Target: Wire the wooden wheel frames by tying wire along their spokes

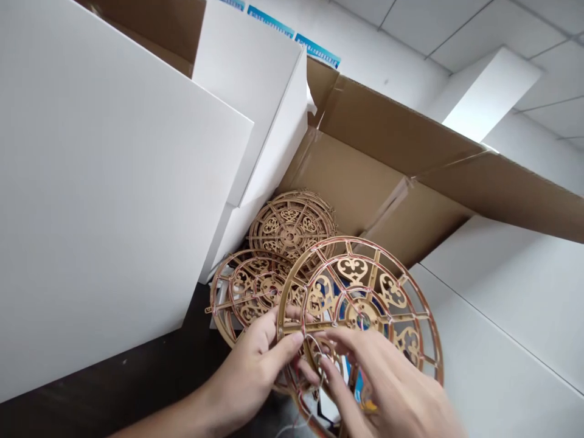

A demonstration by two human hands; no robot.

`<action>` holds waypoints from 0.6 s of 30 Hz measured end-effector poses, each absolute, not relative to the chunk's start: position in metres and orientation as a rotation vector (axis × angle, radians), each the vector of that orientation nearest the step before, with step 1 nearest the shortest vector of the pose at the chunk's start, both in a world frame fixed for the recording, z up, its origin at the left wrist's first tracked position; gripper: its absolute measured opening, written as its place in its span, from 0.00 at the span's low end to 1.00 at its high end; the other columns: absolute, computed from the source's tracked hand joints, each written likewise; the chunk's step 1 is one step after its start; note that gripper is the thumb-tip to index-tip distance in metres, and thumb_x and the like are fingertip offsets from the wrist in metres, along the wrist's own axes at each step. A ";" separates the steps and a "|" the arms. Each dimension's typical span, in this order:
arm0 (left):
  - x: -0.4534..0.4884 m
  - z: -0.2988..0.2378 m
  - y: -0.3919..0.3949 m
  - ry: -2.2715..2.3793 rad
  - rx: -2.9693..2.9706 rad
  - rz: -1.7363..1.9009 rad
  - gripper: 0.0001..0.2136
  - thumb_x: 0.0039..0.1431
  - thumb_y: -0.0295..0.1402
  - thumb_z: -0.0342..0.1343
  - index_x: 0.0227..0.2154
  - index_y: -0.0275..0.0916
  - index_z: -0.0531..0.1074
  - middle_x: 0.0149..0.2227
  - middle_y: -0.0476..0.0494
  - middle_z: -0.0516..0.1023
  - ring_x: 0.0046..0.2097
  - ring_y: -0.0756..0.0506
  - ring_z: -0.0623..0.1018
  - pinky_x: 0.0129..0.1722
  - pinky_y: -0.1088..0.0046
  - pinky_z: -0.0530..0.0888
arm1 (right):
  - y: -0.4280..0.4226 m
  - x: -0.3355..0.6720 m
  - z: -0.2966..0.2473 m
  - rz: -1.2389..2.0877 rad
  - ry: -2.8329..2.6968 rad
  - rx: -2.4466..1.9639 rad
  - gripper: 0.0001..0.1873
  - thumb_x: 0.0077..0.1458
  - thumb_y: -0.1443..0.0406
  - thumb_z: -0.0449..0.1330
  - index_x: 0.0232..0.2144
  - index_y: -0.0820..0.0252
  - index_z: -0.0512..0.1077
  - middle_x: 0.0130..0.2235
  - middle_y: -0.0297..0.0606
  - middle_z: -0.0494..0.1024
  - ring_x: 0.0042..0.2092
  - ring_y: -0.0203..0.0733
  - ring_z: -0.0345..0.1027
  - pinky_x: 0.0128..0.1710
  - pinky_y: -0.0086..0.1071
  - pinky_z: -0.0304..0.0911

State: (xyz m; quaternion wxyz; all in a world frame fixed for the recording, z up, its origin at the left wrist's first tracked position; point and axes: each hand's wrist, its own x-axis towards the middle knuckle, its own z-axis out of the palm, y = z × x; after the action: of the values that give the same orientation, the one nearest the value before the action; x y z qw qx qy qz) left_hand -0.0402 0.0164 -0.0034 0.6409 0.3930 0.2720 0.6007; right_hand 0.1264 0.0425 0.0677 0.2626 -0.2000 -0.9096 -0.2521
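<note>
A round gold openwork frame with spokes, heart-shaped scrolls and red and white wire along its rings is held up in front of me. My left hand is closed on its left rim, thumb in front and fingers behind. Over the lower part of the frame, my right hand has thumb and index finger bent towards each other at a thin white wire. The back of that hand hides part of the lower frame. Similar round frames lie behind my left hand, and a pile of them rests further back.
An open cardboard box with raised flaps stands behind the frames. Large white boxes rise on the left, and white panels are on the right. The dark tabletop shows at lower left.
</note>
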 end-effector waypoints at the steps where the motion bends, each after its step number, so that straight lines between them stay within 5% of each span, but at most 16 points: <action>1: -0.039 -0.003 0.016 0.599 0.897 1.367 0.23 0.56 0.48 0.62 0.45 0.36 0.66 0.33 0.45 0.78 0.30 0.51 0.76 0.35 0.74 0.74 | 0.046 0.123 0.068 -0.654 -2.475 -0.540 0.08 0.65 0.64 0.49 0.41 0.56 0.67 0.32 0.33 0.78 0.31 0.36 0.75 0.27 0.27 0.68; 8: -0.035 -0.006 0.012 0.538 0.868 1.388 0.21 0.58 0.45 0.63 0.48 0.38 0.68 0.47 0.41 0.78 0.35 0.51 0.76 0.39 0.75 0.74 | 0.048 0.120 0.058 -0.474 -2.458 -0.641 0.06 0.64 0.66 0.52 0.37 0.55 0.69 0.30 0.32 0.75 0.30 0.35 0.72 0.27 0.28 0.67; 18: -0.033 0.000 0.006 0.603 0.954 1.382 0.16 0.65 0.38 0.54 0.51 0.36 0.65 0.53 0.34 0.74 0.53 0.40 0.74 0.50 0.65 0.72 | 0.048 0.115 0.054 -0.364 -2.357 -0.759 0.03 0.60 0.65 0.55 0.35 0.54 0.69 0.29 0.28 0.75 0.29 0.32 0.72 0.27 0.24 0.67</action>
State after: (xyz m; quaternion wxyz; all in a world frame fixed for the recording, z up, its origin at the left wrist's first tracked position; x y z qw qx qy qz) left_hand -0.0331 0.0058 0.0004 0.6277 0.4164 0.2629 0.6029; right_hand 0.1151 0.0475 0.0542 0.3141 -0.2878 -0.8941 -0.1381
